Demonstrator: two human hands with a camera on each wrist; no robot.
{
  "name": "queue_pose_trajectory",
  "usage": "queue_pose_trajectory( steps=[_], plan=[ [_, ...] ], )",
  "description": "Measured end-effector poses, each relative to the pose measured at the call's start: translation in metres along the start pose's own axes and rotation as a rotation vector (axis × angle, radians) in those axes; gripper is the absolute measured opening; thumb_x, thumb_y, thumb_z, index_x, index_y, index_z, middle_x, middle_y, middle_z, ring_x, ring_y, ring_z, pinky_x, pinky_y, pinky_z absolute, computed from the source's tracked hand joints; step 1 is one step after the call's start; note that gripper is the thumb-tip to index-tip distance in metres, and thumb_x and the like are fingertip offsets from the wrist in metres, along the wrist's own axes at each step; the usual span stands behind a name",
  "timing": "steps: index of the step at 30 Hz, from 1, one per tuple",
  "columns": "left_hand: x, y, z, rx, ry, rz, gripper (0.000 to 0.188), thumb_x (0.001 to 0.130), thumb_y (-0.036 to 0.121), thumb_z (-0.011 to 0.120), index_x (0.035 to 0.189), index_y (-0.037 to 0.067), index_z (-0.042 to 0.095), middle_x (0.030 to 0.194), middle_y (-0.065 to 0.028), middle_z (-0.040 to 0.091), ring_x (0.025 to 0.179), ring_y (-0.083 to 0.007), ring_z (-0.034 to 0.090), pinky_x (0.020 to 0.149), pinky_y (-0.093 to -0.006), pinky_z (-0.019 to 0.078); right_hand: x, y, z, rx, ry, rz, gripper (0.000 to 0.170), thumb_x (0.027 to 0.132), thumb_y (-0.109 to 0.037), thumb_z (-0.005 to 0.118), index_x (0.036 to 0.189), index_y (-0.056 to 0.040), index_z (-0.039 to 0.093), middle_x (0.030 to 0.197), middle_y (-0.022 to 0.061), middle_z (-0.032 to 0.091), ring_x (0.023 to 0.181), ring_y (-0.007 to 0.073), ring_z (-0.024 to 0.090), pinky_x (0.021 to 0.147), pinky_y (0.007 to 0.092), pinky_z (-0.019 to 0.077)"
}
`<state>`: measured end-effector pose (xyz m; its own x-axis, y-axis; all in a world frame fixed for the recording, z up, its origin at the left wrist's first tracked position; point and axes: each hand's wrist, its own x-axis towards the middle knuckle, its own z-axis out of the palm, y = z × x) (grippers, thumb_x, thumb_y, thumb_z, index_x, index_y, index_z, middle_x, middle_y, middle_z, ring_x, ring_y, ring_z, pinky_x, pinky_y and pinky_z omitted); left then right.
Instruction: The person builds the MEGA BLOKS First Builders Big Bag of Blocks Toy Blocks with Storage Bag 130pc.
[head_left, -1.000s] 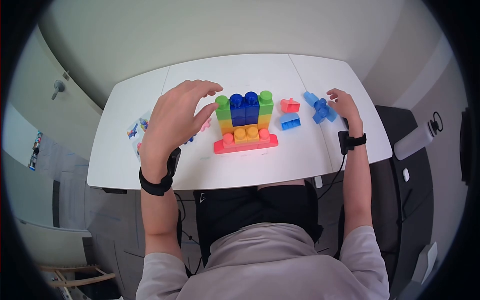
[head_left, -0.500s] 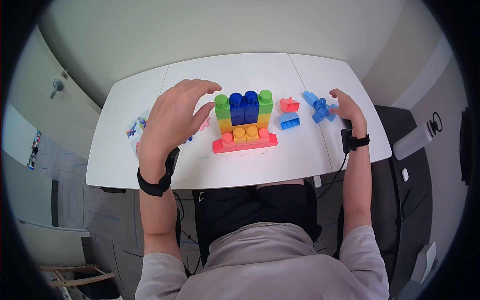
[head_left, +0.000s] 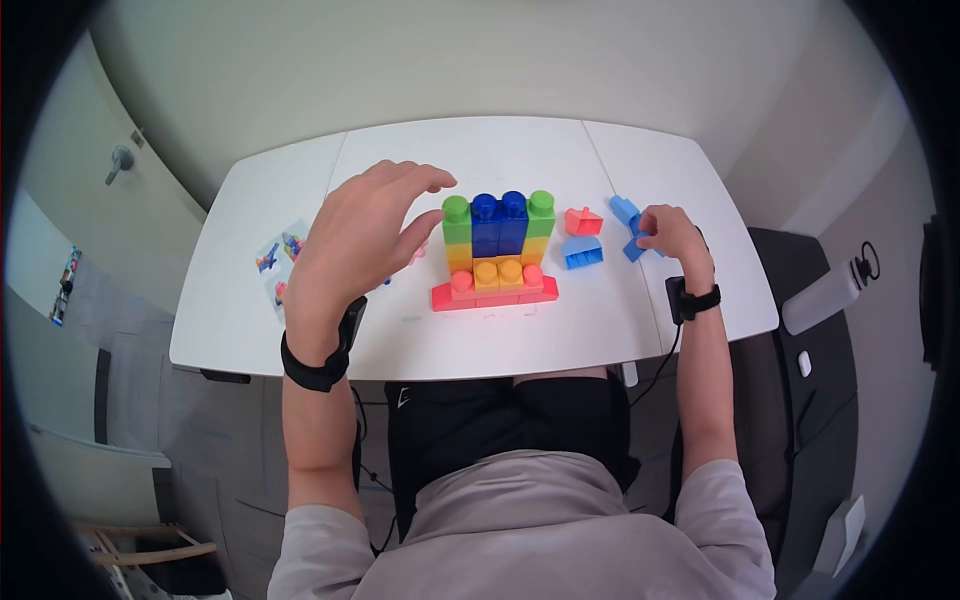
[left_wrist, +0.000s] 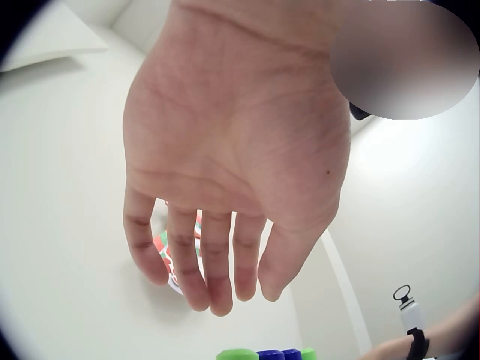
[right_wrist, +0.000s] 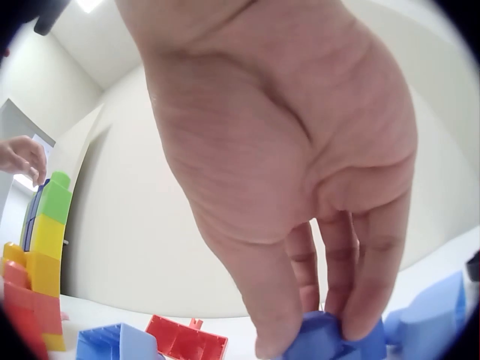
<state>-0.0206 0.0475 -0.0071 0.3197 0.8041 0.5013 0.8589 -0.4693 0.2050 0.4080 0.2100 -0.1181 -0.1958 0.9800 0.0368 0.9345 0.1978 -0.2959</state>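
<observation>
- Left hand (head_left: pixel 365 230), one: we see it empty, fingers slightly spread, beside the block wall (head_left: pixel 498 235).
- Right hand (head_left: pixel 678 238), one: we see thumb and fingers pinching a blue block (right_wrist: pixel 313 339) among other blue blocks (right_wrist: pixel 436 321).
- Block wall, upright, mid-bench (head_left: pixel 560 340): we judge a left-hand bump could topple it.
- Blue block, bench's right side: we judge an off-centre pinch could let it slip.

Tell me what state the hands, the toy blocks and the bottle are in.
Left hand: open, empty
Right hand: pinching a blue block
Block tower: stacked, upright
Red block: on its side, loose
Light blue block: loose, hollow underside showing
Water bottle: lid on
</observation>
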Motion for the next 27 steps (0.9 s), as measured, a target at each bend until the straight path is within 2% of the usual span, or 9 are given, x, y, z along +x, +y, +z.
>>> queue_pose_trajectory(
  steps=[2,5,7,8,10,14,16,17,27],
  plan=[
    [-0.001,-0.002,-0.003,-0.029,-0.013,-0.006,0.028,0.092,0.012,0.073,0.120,0.009,0.071,0.112,-0.0098,0.074,0.104,-0.0279,0.070,0.090,-0.0381,0.0558,-0.008,-0.016,-0.010,0.007,0.013,-0.034,0.026,0.074,-0.009,0.088,0.095,-0.0029,0.075,0.088,0.0132,0.076,0.079,0.0279,0.073,0.073,0.0368,0.0574],
    [-0.006,0.002,-0.011,-0.062,0.018,0.015,0.027,0.092,0.013,0.073,0.119,0.009,0.072,0.112,-0.0102,0.074,0.102,-0.0294,0.069,0.090,-0.0385,0.0555,-0.029,-0.063,-0.046,0.032,0.204,-0.119,0.025,0.081,-0.003,0.083,0.104,0.0009,0.074,0.093,0.0137,0.077,0.082,0.0241,0.073,0.077,0.0352,0.0592],
    [-0.007,0.000,-0.012,-0.044,0.040,0.042,0.026,0.092,0.013,0.073,0.118,0.008,0.072,0.112,-0.0101,0.074,0.103,-0.0300,0.069,0.091,-0.0390,0.0552,-0.041,-0.106,-0.058,0.301,0.480,-0.308,0.025,0.088,-0.001,0.077,0.112,0.0023,0.073,0.102,0.0152,0.076,0.089,0.0244,0.075,0.084,0.0342,0.0604],
    [-0.008,0.002,-0.014,-0.067,0.032,0.039,0.026,0.092,0.013,0.073,0.118,0.008,0.072,0.113,-0.0099,0.074,0.103,-0.0300,0.068,0.091,-0.0390,0.0551,-0.044,-0.121,-0.060,0.305,0.493,-0.315,0.025,0.088,-0.001,0.077,0.112,0.0023,0.073,0.102,0.0152,0.076,0.089,0.0244,0.075,0.084,0.0342,0.0604],
    [-0.008,-0.002,-0.014,-0.087,0.031,0.045,0.026,0.092,0.014,0.073,0.118,0.007,0.072,0.114,-0.0097,0.074,0.105,-0.0300,0.068,0.092,-0.0390,0.0549,-0.047,-0.150,-0.065,0.515,0.535,-0.530,0.025,0.089,-0.001,0.077,0.113,0.0022,0.073,0.107,0.0169,0.075,0.093,0.0273,0.075,0.085,0.0345,0.0616],
    [-0.010,0.001,-0.014,-0.089,-0.020,0.015,0.027,0.092,0.013,0.072,0.119,0.007,0.072,0.114,-0.0097,0.074,0.106,-0.0306,0.068,0.092,-0.0391,0.0551,-0.051,-0.189,-0.060,0.567,0.478,-0.643,0.024,0.089,-0.004,0.077,0.112,0.0012,0.074,0.108,0.0152,0.076,0.094,0.0284,0.074,0.086,0.0360,0.0602],
    [-0.014,0.001,-0.009,-0.074,-0.002,0.045,0.027,0.092,0.013,0.072,0.119,0.008,0.072,0.113,-0.0097,0.074,0.106,-0.0304,0.068,0.092,-0.0392,0.0552,-0.049,-0.201,-0.057,0.409,0.543,-0.793,0.026,0.088,-0.002,0.077,0.114,-0.0002,0.074,0.110,0.0146,0.076,0.096,0.0292,0.074,0.087,0.0354,0.0594],
    [-0.011,-0.003,-0.010,-0.064,0.024,0.065,0.027,0.092,0.013,0.072,0.119,0.008,0.072,0.113,-0.0097,0.074,0.106,-0.0301,0.068,0.092,-0.0394,0.0552,-0.047,-0.208,-0.052,0.411,0.542,-0.798,0.025,0.087,-0.006,0.078,0.111,-0.0022,0.075,0.108,0.0150,0.075,0.100,0.0336,0.071,0.091,0.0382,0.0576],
    [-0.012,-0.001,-0.010,-0.067,0.010,0.045,0.030,0.090,0.015,0.075,0.120,0.011,0.072,0.111,-0.0082,0.075,0.104,-0.0288,0.069,0.090,-0.0402,0.0557,-0.042,-0.230,-0.028,0.301,0.416,-0.848,0.024,0.091,-0.009,0.074,0.114,-0.0050,0.074,0.112,0.0099,0.074,0.106,0.0286,0.068,0.092,0.0382,0.0578]
  ],
)
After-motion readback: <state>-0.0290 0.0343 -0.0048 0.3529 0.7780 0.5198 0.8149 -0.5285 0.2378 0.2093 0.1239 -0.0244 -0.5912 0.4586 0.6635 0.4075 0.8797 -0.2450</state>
